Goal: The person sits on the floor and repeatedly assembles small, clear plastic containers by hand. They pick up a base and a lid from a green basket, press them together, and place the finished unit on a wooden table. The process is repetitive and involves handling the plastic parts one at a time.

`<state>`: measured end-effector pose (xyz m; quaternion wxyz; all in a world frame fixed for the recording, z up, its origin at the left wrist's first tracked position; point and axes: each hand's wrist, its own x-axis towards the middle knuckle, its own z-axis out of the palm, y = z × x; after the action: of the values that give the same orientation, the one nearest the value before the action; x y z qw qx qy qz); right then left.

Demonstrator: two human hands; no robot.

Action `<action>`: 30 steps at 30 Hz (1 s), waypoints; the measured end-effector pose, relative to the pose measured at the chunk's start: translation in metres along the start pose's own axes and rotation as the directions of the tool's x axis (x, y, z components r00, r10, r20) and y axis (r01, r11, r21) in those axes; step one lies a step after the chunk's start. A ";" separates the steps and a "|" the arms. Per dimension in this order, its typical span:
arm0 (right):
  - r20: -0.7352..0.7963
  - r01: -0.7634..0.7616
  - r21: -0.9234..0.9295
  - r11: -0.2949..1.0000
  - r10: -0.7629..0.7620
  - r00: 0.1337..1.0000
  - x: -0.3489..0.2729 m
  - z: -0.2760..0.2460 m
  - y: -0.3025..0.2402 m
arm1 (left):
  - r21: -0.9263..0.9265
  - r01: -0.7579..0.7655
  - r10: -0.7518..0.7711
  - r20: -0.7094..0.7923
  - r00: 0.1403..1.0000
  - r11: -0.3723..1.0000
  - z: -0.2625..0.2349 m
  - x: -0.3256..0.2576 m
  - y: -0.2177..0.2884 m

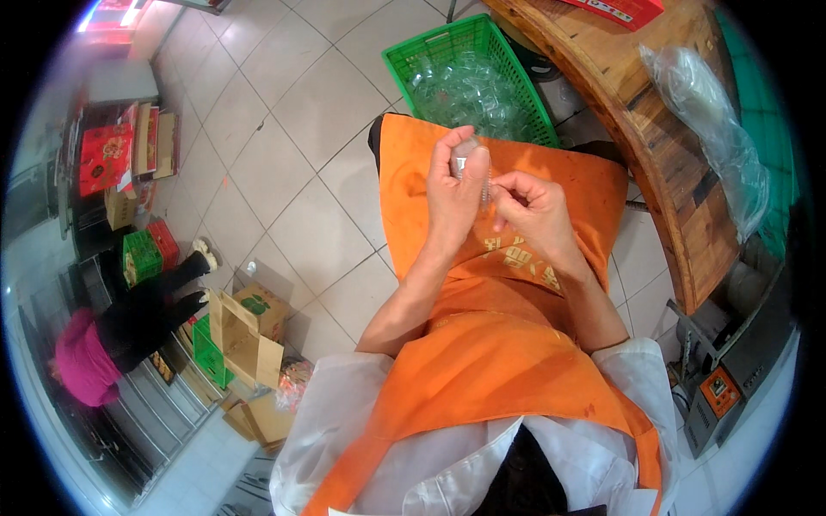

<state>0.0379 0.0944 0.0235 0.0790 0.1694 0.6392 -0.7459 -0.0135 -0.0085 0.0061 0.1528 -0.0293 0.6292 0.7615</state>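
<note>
My left hand [454,191] is closed around a small clear plastic container [461,148], its thumb and fingers on opposite sides. The container is partly hidden by the hand, and a ridged transparent edge shows beside the palm. At that edge, the fingers of my right hand [535,211] are pinched together; whatever sits between those fingertips is too small to make out. Both hands are above the orange apron [508,318] over my lap. Just beyond my knees, a green plastic crate [540,116] holds many loose clear plastic containers [469,90].
A curved wooden table [641,142] stands to my right, with a clear plastic bag [705,112] and a red box [621,9] on it. Open cardboard boxes [243,340] lie on the tiled floor to the left. A person in a pink top [89,359] is near shelving farther left.
</note>
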 end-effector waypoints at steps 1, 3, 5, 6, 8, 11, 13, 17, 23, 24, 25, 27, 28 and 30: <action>0.001 0.004 -0.008 1.000 -0.004 1.000 0.000 0.000 0.001 | 0.026 -0.011 0.011 -0.005 1.000 1.000 0.000 0.000 0.000; -0.003 0.008 -0.032 0.999 -0.008 1.000 0.000 0.000 0.001 | 0.078 -0.032 0.033 -0.015 0.999 0.996 0.000 -0.001 0.000; -0.011 0.007 -0.062 0.998 -0.007 1.000 -0.001 0.000 0.001 | 0.103 -0.067 0.071 -0.030 0.997 0.992 0.000 -0.001 -0.001; -0.009 0.006 -0.053 0.999 -0.007 1.000 -0.001 0.001 0.001 | 0.116 -0.085 0.090 -0.037 0.995 0.990 0.000 -0.001 -0.001; -0.007 0.006 -0.034 0.999 -0.006 1.000 -0.001 0.001 0.001 | 0.132 -0.086 0.092 -0.040 0.995 0.988 0.000 0.000 -0.003; -0.014 0.010 -0.022 1.000 -0.010 1.000 0.000 0.000 0.004 | 0.200 -0.120 0.130 -0.038 0.991 0.972 -0.002 0.000 -0.006; -0.008 0.001 0.008 1.000 -0.001 1.000 0.000 -0.001 0.006 | 0.167 -0.088 0.094 -0.025 0.995 0.982 -0.001 -0.001 -0.005; 0.010 -0.052 0.031 0.998 0.052 0.999 -0.001 -0.001 0.002 | 0.002 0.015 -0.015 0.011 1.000 1.000 0.001 -0.004 0.000; 0.006 -0.084 0.036 0.996 0.084 0.996 -0.005 -0.001 -0.005 | 0.127 -0.061 0.064 -0.019 0.998 0.990 0.002 -0.002 0.002; 0.008 -0.077 0.041 0.996 0.076 0.997 -0.005 -0.001 -0.005 | 0.157 -0.085 0.091 -0.028 0.995 0.984 0.003 -0.003 0.000; 0.008 -0.069 0.047 0.997 0.069 0.998 -0.005 -0.002 -0.003 | 0.160 -0.085 0.091 -0.033 0.995 0.983 0.003 -0.003 0.001; 0.003 -0.053 0.042 0.998 0.053 0.999 -0.005 -0.002 -0.001 | 0.165 -0.083 0.091 -0.042 0.995 0.983 0.004 -0.003 0.002; 0.000 -0.045 0.032 0.998 0.045 0.999 -0.005 -0.002 -0.001 | 0.176 -0.094 0.102 -0.042 0.994 0.980 0.003 -0.002 0.001; -0.007 -0.025 0.005 1.000 0.025 1.000 -0.005 -0.001 0.001 | 0.198 -0.116 0.126 -0.041 0.991 0.973 0.001 -0.001 -0.003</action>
<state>0.0426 0.0947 0.0241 0.0855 0.1802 0.6356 -0.7458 -0.0112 -0.0074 0.0034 0.0916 0.0040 0.7052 0.7031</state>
